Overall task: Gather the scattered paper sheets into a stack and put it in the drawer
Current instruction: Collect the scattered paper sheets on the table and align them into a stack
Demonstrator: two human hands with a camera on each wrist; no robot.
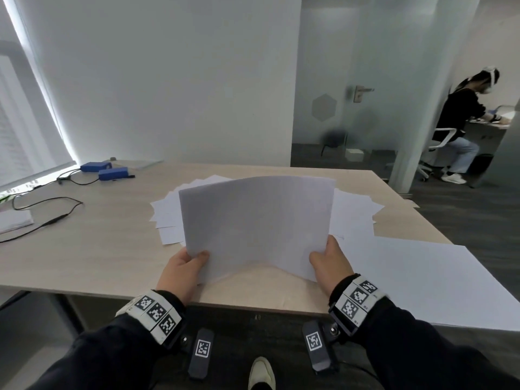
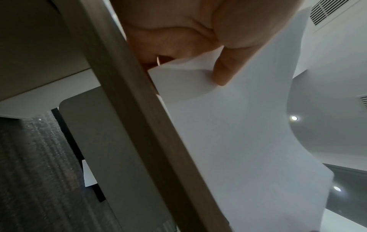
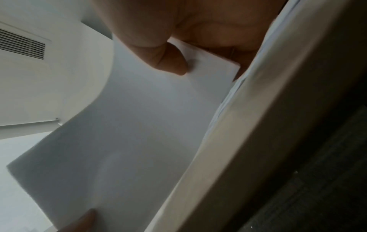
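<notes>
I hold a stack of white paper sheets [image 1: 256, 223] upright and bowed above the near part of the wooden table [image 1: 92, 254]. My left hand [image 1: 185, 266] pinches its lower left corner, thumb on the near face. My right hand [image 1: 329, 261] pinches the lower right corner the same way. In the left wrist view the thumb [image 2: 224, 73] presses on the sheets [image 2: 238, 141]; the right wrist view shows the right thumb [image 3: 170, 61] on the sheets [image 3: 139, 133]. More loose sheets [image 1: 166, 212] lie fanned on the table behind the stack. No drawer is in view.
A large white sheet [image 1: 416, 280] covers the table's right corner. Two blue boxes [image 1: 105, 170] with black cables [image 1: 47, 215] sit at the back left, and a white pad [image 1: 14, 220] lies at the left edge. Another person [image 1: 461, 125] sits at a desk far right.
</notes>
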